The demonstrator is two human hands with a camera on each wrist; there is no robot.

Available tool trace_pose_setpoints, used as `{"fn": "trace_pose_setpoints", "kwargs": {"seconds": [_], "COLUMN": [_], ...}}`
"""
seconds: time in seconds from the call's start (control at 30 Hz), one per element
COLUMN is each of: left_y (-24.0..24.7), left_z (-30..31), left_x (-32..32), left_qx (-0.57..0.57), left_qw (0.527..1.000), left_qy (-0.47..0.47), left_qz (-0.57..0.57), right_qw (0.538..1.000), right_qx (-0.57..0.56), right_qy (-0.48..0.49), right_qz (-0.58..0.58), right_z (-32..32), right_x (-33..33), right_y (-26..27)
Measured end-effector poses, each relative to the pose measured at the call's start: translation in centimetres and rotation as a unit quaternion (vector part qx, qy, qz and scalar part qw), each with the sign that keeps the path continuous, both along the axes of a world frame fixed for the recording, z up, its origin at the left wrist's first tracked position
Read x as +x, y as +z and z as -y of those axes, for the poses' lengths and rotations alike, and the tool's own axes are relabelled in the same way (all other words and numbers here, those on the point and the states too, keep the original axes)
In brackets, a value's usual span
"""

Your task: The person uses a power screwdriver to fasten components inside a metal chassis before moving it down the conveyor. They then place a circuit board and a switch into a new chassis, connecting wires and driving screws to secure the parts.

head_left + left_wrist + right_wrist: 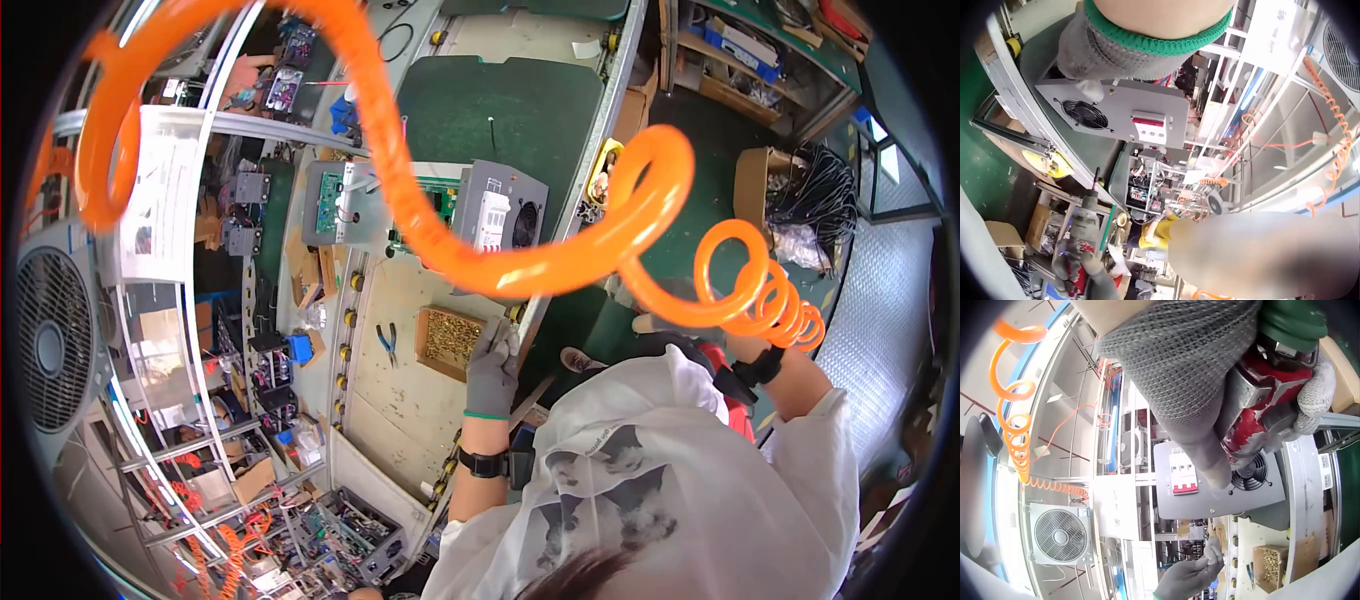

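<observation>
Metal-framed workshop line, with a standing fan (55,325) beyond the far side of the desk (385,420). Grey unit (515,205) sits across the desk by the green mat (470,110); its panel, fitted with a black fan grille and a breaker (493,215), is towards the edge nearest the person. Orange hose (520,270) crosses in front of it in the head view. Box (425,350) of small brass-coloured parts lies near that same edge, pliers (388,345) just beside it on the bare surface. Hands gloved in grey. Left hand (492,370) is at the box's near side, fingers bent and close together; whether it holds anything cannot be told. Right hand (1191,387) grips a red driver (1085,225), fingers wrapped round its body, off the desk.
</observation>
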State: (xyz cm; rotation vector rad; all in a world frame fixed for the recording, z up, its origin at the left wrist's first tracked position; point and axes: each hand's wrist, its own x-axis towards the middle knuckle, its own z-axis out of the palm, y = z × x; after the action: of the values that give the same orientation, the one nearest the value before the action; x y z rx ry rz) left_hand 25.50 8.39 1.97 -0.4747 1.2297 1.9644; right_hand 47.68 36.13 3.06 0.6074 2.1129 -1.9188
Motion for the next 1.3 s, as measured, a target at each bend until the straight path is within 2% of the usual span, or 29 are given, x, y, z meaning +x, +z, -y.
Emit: {"fn": "trace_pose_setpoints", "kwargs": {"seconds": [0.03,0.1,0.2,0.23,0.3,0.4,0.53,0.6,0.73,1.13,1.2,1.3], "left_y": [0.8,2.7,3.5,3.2,1.9,1.4,2.1,2.3,2.6,4.5,3.7,3.1], "left_z": [-1.0,-2.8,-4.1,-4.2,-4.1,-4.0,-4.4,-4.4,-4.1,-3.9,-3.6,-3.6], "left_x": [0.6,1.3,1.0,0.7,0.1,-0.1,0.3,0.3,0.0,0.0,-0.2,0.1], "left_qx": [-0.039,-0.076,-0.034,-0.032,0.041,0.095,0.077,0.106,0.109,0.009,0.072,0.118], "left_qw": [0.998,0.989,0.985,0.986,0.983,0.984,0.987,0.980,0.977,0.973,0.978,0.983], "left_qy": [-0.019,-0.049,-0.075,-0.070,-0.080,-0.069,-0.050,-0.054,-0.057,-0.110,-0.102,-0.065], "left_qz": [-0.049,-0.120,-0.149,-0.148,-0.160,-0.137,-0.135,-0.162,-0.175,-0.201,-0.168,-0.123], "right_qw": [1.000,0.998,0.999,0.996,0.997,0.994,0.993,0.993,0.989,0.981,0.980,0.992], "right_qx": [-0.012,-0.056,-0.044,-0.003,0.009,0.035,0.062,0.068,0.064,0.096,0.087,0.074], "right_qy": [-0.005,-0.013,-0.004,0.019,0.034,0.068,0.086,0.087,0.106,0.138,0.146,0.094], "right_qz": [0.004,-0.016,0.000,0.082,0.068,0.072,0.047,0.034,0.078,0.094,0.099,0.046], "right_z": [0.6,0.6,1.1,1.3,1.8,2.4,3.1,3.3,3.5,3.7,4.0,4.8], "right_x": [-3.2,-4.1,-4.1,-4.2,-4.1,-4.3,-4.3,-4.4,-4.8,-5.2,-5.2,-5.1], "right_y": [2.1,4.0,5.7,6.5,6.4,6.5,7.2,7.3,7.7,7.5,7.3,6.1]}}
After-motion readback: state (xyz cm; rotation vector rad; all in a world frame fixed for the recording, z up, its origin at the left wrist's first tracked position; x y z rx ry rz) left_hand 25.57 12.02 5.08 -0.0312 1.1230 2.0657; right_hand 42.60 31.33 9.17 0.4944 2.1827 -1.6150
